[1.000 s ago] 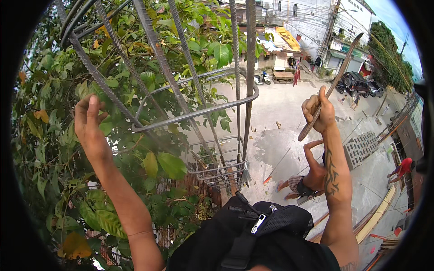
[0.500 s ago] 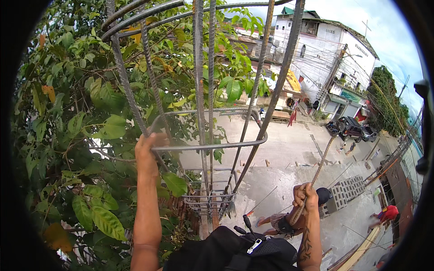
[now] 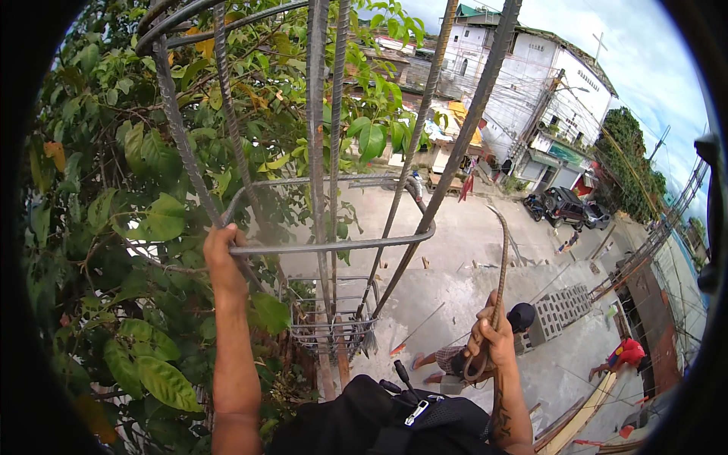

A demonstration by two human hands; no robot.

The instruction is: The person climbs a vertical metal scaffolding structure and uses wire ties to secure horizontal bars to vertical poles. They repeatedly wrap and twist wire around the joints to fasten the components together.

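My left hand [image 3: 224,256] is wrapped round a vertical ribbed rebar [image 3: 182,136] at the left corner of a tall rebar cage. It grips right beside a rectangular steel stirrup [image 3: 334,247] that encircles the upright bars. Lower right, away from the cage, my right hand [image 3: 491,340] is closed round a thin bent rebar [image 3: 504,258]. This piece stands nearly upright, its top end curving left and a hooked loop showing below my fist. More stirrups [image 3: 334,327] are bunched lower in the cage, and curved bars [image 3: 178,26] cross its top.
Dense leafy branches [image 3: 114,227] crowd the cage's left side. Far below on the concrete ground [image 3: 425,303], a person in a dark cap [image 3: 521,317] and another in red [image 3: 628,353] are bent over. Hollow blocks [image 3: 561,309], planks [image 3: 580,417] and parked vehicles [image 3: 565,206] are also there.
The bent rebar in my right hand has swung from leaning right to nearly upright. My left hand keeps its grip on the cage. The whole view has shifted slightly.
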